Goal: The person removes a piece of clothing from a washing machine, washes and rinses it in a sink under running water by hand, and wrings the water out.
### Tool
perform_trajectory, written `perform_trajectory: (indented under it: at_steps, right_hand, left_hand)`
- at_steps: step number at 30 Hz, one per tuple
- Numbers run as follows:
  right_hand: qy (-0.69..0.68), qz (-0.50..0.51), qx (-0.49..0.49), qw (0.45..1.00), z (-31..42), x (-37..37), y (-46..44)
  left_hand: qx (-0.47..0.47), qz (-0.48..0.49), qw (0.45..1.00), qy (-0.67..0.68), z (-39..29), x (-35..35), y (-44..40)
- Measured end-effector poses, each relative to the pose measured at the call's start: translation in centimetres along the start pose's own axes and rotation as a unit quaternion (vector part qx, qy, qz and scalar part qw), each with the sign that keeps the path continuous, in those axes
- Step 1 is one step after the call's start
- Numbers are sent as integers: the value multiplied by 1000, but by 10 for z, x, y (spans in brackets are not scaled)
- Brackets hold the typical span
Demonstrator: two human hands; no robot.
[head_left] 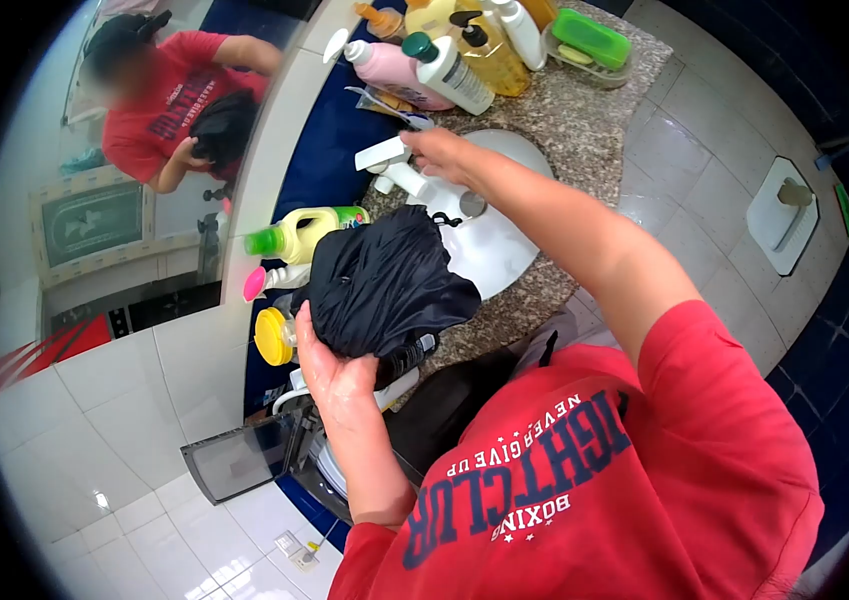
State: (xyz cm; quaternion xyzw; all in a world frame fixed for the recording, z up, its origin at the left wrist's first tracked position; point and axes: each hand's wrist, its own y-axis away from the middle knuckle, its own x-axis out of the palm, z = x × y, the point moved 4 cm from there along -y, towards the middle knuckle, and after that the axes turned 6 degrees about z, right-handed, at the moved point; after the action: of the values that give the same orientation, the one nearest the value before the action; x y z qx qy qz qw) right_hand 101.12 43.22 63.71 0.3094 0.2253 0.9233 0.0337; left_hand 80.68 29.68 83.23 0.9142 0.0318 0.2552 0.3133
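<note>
A bunched piece of thin black fabric (389, 275) with a small dark cord or hook at one edge hangs over the near side of the white sink basin (519, 245). My left hand (336, 365) supports it from below, palm up and wet-looking, with some fingers hidden beneath the folds. My right hand (436, 155) reaches across the basin to the white faucet (401, 180), its fingers closed at the end of the faucet lever (380, 153). Whether water runs cannot be made out.
Several pump bottles, including a pink bottle (394, 72), and a green soap box (589, 38) crowd the granite counter (609, 110). By the wall stand a yellow detergent bottle (309, 233) and a yellow-lidded jar (272, 337). A mirror (169, 130) is on the left.
</note>
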Motion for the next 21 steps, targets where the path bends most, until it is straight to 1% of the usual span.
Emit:
perform_trajectory:
  at_steps: [2,3,5,6,7,9,10,11,12,13,14,16,17,19,20,21]
  right_hand:
    - [-100,34,2,994,19,28,-10]
    - [-89,25,13,996,23,35,-16]
    - [-115,87,2,990,16,35,-36]
    - [-136,113,16,984,14,30,-34]
    - [-134,111,18,985,11,21,-28]
    - [-148,161,6,976,2,6,-15]
    - [-90,103,4,991,-8,-9,-16]
    - [-91,102,6,991,-26,-19,-25]
    - [-72,13,63,995,-53,-38,-43]
    - [-54,-77,118,989,-75,-51,-53]
    - [-57,-78,120,988,-84,-50,-58]
    - [-138,-81,158,974,-104,-47,-63]
    - [-140,-82,159,974,-110,-44,-66]
    - [-179,-73,103,976,-116,-31,-76]
    - [-244,-107,76,961,-124,-22,-78]
    - [-245,-109,76,960,-133,-22,-79]
  left_hand:
    - [7,-7,1000,4,-5,-4,-3]
    - [13,-11,1000,6,-7,-6,-5]
    - [18,-21,999,17,-12,-11,-8]
    - [25,-25,999,24,-13,-13,-11]
    - [22,-26,999,27,-14,-15,-14]
    - [12,-6,998,57,-16,-18,-18]
    - [10,-7,998,58,-17,-19,-20]
    - [11,-10,998,57,-17,-21,-21]
    - [12,-13,998,56,-18,-22,-21]
    - [11,-14,998,54,-19,-22,-21]
    - [10,-15,998,54,-20,-21,-20]
    - [7,-16,998,52,-22,-20,-21]
    - [14,-32,998,52,-24,-21,-22]
    - [18,-48,997,52,-26,-24,-22]
    - [13,-37,998,50,-28,-25,-22]
    - [9,-25,998,48,-30,-26,-21]
